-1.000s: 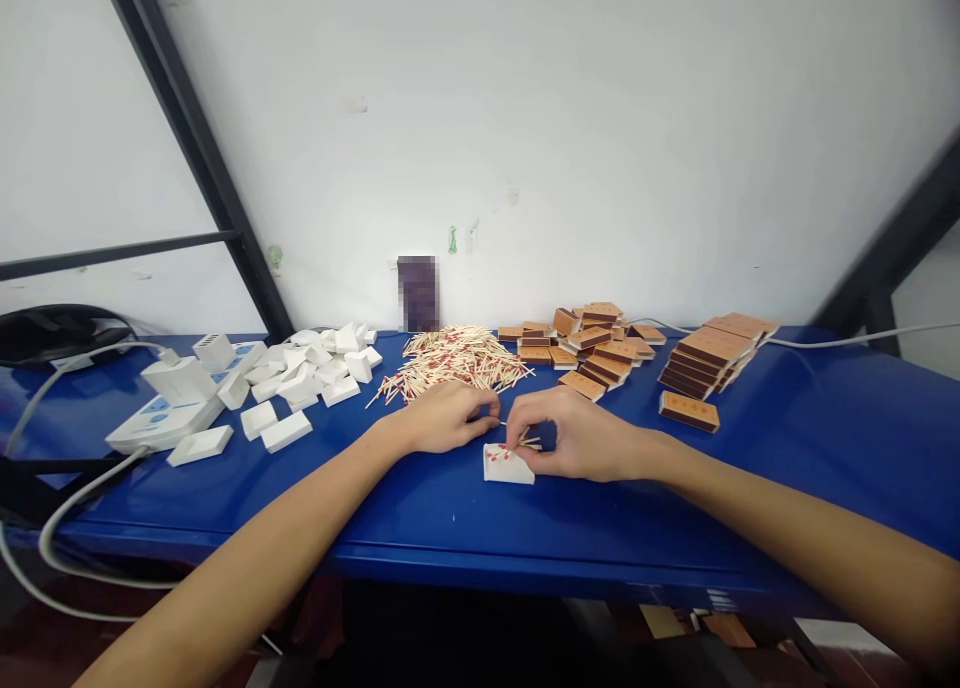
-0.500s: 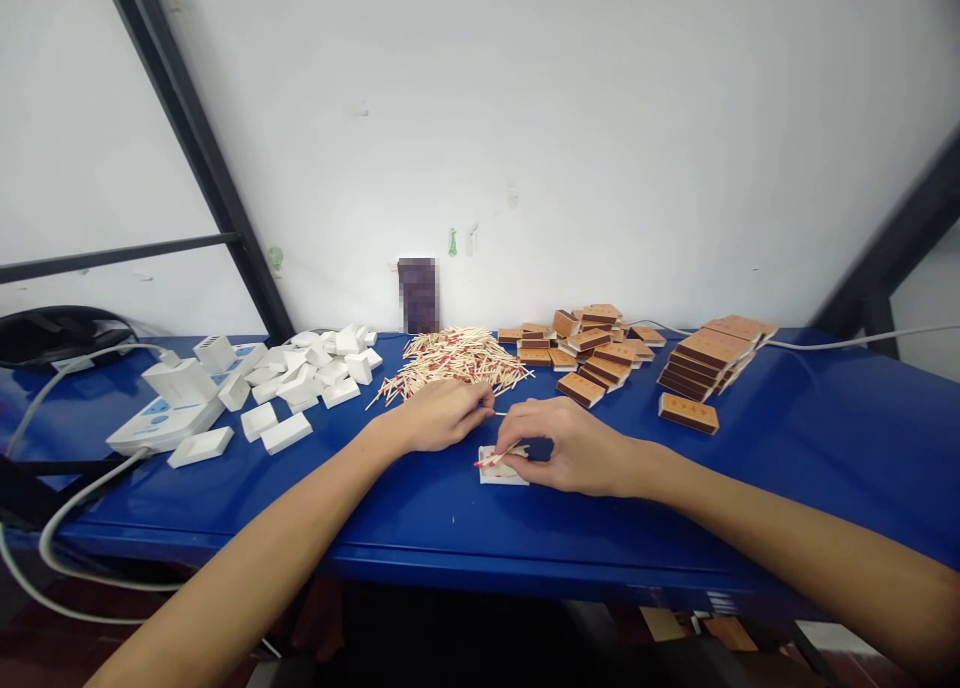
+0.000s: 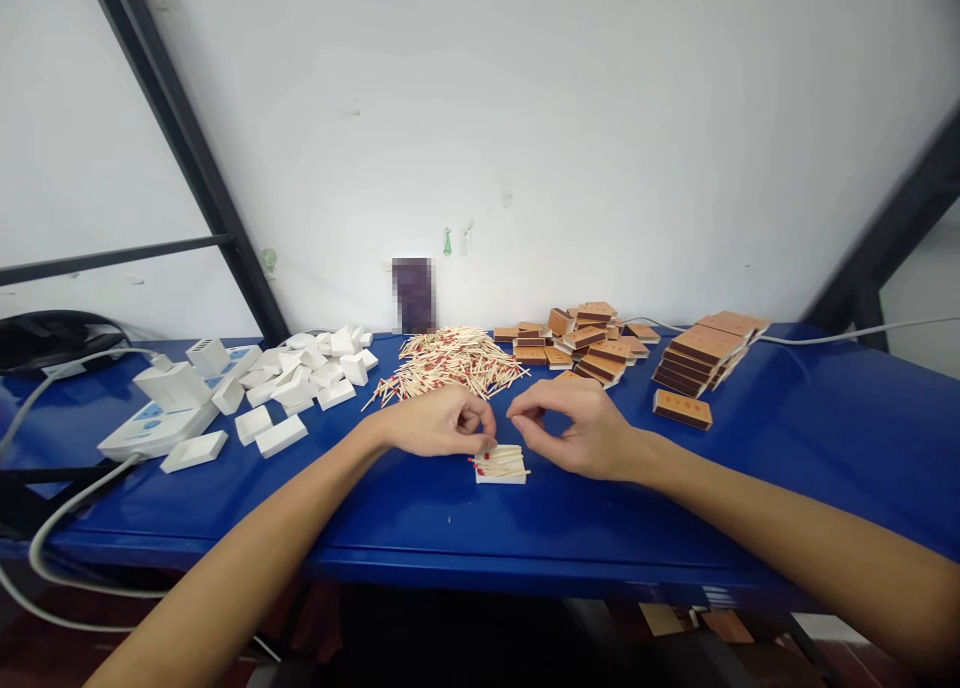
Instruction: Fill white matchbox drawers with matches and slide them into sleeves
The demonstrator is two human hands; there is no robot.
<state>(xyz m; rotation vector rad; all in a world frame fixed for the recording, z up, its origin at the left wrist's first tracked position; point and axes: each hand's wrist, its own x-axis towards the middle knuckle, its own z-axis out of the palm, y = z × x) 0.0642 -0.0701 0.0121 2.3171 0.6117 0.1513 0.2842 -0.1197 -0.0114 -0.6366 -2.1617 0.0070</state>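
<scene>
A white matchbox tray [image 3: 501, 477] lies on the blue table between my hands, with several red-headed matches [image 3: 506, 459] in it. Some matches lie askew, their heads poking past the left edge. My left hand [image 3: 442, 418] is closed, fingers curled, its fingertips down at the tray's far left corner on a match whose red head shows below them. Up and to the right of the tray is my right hand [image 3: 577, 426], thumb and forefinger slightly apart and nothing visible between them. Behind my left hand rises a large heap of loose matches [image 3: 457, 360].
Several white trays [image 3: 315, 363] lie in a pile at the left, beside a power strip [image 3: 154, 426] with cables. Orange matchboxes [image 3: 589, 340] are heaped at back right; a neat stack [image 3: 697, 353] and a single matchbox [image 3: 681, 409] stand farther right. Behind is a white wall [image 3: 562, 148].
My right hand has let go of the matches at the tray and drawn up and back. My left hand has come down to the tray with its match. More matches now show in the tray.
</scene>
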